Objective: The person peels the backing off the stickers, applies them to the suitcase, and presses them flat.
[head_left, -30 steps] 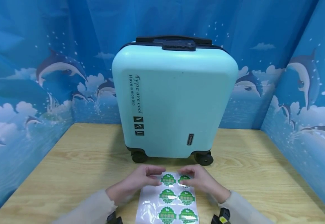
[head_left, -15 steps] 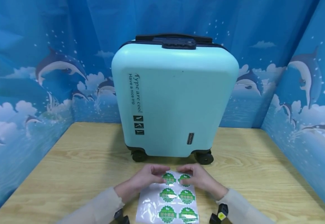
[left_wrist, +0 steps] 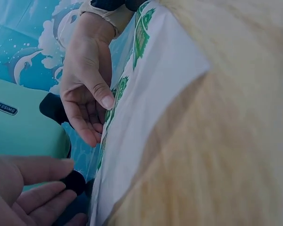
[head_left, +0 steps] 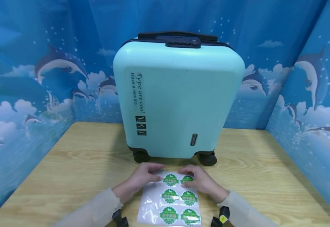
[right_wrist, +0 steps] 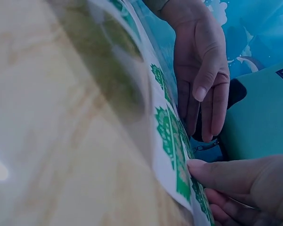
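You face a mint suitcase [head_left: 165, 104] with 2 black wheels [head_left: 207, 159] showing, on a wooden table [head_left: 88, 145], blue dolphin curtain [head_left: 94, 22] behind.

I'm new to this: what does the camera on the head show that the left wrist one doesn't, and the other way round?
Only the head view shows the carry handle of the suitcase and the sideways slogan "Have a nice trip".

Only the left wrist view shows the palm side of the right hand and lets the badge be read, upside down, seemingly as "SWISS POLO".

Both show the suitcase, the badge itself, the right hand, the left hand, the sticker sheet and the dolphin backdrop.
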The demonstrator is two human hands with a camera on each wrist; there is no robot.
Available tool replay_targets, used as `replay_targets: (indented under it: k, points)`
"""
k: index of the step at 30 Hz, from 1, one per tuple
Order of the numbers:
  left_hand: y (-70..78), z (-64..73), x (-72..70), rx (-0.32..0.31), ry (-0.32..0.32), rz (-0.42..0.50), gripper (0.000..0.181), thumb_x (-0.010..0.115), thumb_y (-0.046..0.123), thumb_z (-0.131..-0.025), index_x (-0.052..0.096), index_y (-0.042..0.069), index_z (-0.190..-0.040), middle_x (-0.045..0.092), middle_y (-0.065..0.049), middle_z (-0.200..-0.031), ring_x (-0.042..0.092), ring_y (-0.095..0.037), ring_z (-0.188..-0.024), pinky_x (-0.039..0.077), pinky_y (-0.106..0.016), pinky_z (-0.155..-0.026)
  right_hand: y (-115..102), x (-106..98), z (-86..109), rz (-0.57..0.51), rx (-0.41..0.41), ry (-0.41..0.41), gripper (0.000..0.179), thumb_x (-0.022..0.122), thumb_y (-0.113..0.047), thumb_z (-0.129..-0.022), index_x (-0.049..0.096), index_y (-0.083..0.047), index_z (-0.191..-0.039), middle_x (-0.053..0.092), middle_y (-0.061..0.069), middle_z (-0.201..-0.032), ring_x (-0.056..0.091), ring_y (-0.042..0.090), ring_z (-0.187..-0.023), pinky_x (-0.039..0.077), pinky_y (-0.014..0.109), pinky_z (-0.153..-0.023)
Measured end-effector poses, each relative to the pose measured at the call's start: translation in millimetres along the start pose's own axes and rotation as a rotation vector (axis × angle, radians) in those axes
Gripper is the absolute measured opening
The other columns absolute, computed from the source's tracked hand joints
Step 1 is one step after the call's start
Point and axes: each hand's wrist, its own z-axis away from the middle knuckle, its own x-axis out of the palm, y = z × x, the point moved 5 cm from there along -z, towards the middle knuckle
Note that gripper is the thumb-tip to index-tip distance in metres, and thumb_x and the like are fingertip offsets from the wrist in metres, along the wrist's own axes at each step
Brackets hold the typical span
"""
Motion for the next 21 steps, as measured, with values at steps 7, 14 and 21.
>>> replay_targets:
  k: [7, 14, 21]
  points:
    - [-1.6, 1.8, -3.2, 0.039, 0.065, -0.164, 0.052, 0.075, -0.002, -0.068, 0.063, 0.006, -0.118, 0.061, -0.015, -0.124, 0.053, -0.035, -0.118, 0.041, -0.049, -0.100, 2.2, 1.6, -0.2, 0.010, 0.011, 0.009, 0.041, 0.078, -0.009, -0.073, 0.065, -0.004, -0.112, 0.064, 0.008, -0.112, 0.058, 0.027, -0.103, 0.046, 0.047, -0.093]
    - [-2.0, 0.1, -2.6, 0.100, 0.053, -0.283, 0.053, 0.075, -0.003, -0.068, 0.062, 0.003, -0.119, 0.061, -0.016, -0.123, 0.054, -0.033, -0.118, 0.043, -0.047, -0.099, 4.1, 2.5, 0.1, 0.008, 0.036, 0.005, 0.040, 0.077, -0.008, -0.074, 0.065, -0.006, -0.112, 0.064, 0.006, -0.113, 0.057, 0.027, -0.105, 0.045, 0.047, -0.094]
    - [-0.1, -4.0, -2.4, 0.137, 0.057, -0.335, 0.048, 0.072, -0.007, -0.070, 0.063, 0.004, -0.116, 0.064, -0.014, -0.119, 0.058, -0.031, -0.113, 0.047, -0.044, -0.095, 3.5, -0.3, -1.1, -0.007, 0.046, 0.007, 0.038, 0.077, -0.008, -0.074, 0.065, -0.005, -0.111, 0.065, 0.006, -0.110, 0.058, 0.025, -0.101, 0.046, 0.047, -0.092]
